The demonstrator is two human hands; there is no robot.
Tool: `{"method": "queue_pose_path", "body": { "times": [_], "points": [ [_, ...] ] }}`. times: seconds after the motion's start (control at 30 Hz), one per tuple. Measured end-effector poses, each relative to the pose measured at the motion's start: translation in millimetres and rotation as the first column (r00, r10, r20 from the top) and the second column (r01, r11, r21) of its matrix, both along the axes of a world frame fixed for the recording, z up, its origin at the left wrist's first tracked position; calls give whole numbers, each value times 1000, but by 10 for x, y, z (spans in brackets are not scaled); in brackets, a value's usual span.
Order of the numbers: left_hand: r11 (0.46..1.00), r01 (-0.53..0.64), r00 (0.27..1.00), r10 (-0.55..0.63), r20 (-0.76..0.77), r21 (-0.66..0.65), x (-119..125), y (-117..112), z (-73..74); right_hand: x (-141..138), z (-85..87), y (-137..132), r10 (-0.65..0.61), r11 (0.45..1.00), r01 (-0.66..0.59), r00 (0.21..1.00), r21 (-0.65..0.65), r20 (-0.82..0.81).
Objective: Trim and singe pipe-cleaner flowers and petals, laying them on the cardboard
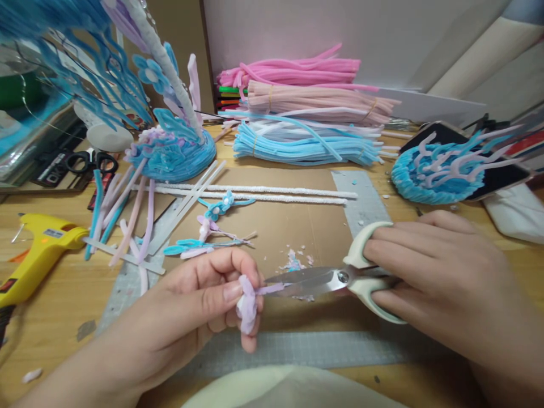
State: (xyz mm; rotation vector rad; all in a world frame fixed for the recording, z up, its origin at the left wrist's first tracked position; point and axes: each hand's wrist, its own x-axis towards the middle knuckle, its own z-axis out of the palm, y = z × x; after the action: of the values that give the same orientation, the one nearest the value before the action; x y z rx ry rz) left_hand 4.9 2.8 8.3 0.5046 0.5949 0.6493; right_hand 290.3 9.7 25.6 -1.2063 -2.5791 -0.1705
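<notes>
A lilac flower (pixel 247 311) is pinched in the left hand (pixel 198 303), above the near half of the cardboard (pixel 314 226). Its petals are pressed by the thumb (pixel 221 297) on the side facing the camera, and by the fingertips from behind; the lower petals are left uncovered beside the lower fingers. The stem (pixel 272 289) is pointed away from the fingertips, toward the cardboard's right edge, and is overlapped with the tips of the scissors (pixel 318 279); whether it is caught between the blades cannot be told. The scissors are gripped by the right hand (pixel 437 272), with fingers curled through the pale handles and the blades nearly closed.

Scraps (pixel 294 260) are scattered on the cardboard just beyond the blades. Blue and lilac sprigs (pixel 219 208) are laid near its left edge, and two white rods (pixel 276 190) are stretched along its far edge. The cardboard is carried by a grey mat (pixel 297 347), whose near edge is left showing. A yellow glue gun (pixel 42 243) is placed toward the table's left edge. Toward the far edge, bundles (pixel 306 144) of stems are stacked in blue, white and pinks. Toward the far right corner, a round blue piece (pixel 437 184) is rested against a dark slab (pixel 508 175).
</notes>
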Motion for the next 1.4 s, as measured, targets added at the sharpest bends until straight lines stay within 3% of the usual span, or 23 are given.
{"method": "queue_pose_path", "body": {
  "times": [0.5, 0.83, 1.4],
  "points": [
    [1000, 8, 1000, -8, -10, -2, 14, 18, 6, -11, -2, 9, 26, 999, -26, 1000, 36, 13],
    [986, -10, 980, 43, -194, 169, 15, 8, -40, -2, -15, 20, 2, 1000, -3, 1000, -17, -12],
    [989, -63, 973, 91, -214, 136, 29, 35, -32, -2, -54, 13, -36, 999, 36, 999, -27, -14]
  ]
}}
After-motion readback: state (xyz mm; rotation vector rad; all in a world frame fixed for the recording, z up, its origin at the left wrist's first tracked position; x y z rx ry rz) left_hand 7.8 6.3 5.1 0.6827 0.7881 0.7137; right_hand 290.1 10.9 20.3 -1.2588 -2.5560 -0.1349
